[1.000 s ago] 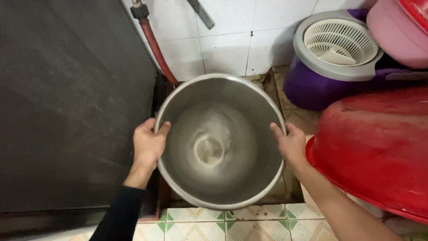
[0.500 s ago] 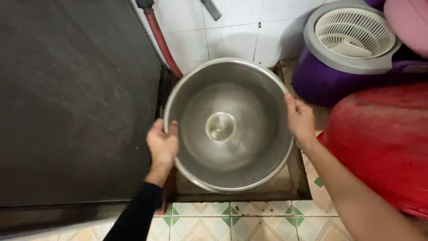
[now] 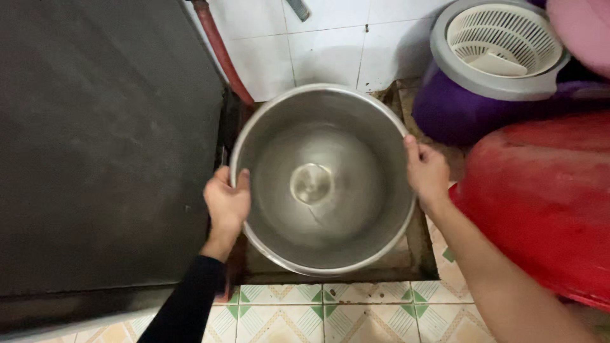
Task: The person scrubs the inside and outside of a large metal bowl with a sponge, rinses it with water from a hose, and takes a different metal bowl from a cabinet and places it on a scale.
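Observation:
A large stainless steel bowl (image 3: 321, 181) fills the middle of the view, its inside shiny and bare. I hold it by the rim with both hands over a sunken, grimy floor recess (image 3: 416, 254). My left hand (image 3: 225, 203) grips the left rim, thumb over the edge. At the right rim, my right hand (image 3: 426, 171) clasps the metal. A black sleeve covers my left forearm; the right forearm is bare.
A big dark slab (image 3: 101, 140) stands along the left. A red hose (image 3: 216, 47) runs down the white tiled wall (image 3: 324, 51). At right sit a purple bucket with a grey-white strainer basket (image 3: 499, 44) and a large red basin (image 3: 540, 197). Green-patterned floor tiles (image 3: 330, 317) lie in front.
The bowl sits a little higher and further right in the frame than a second ago, and the view has tilted down. Both hands have kept their grip on the rim.

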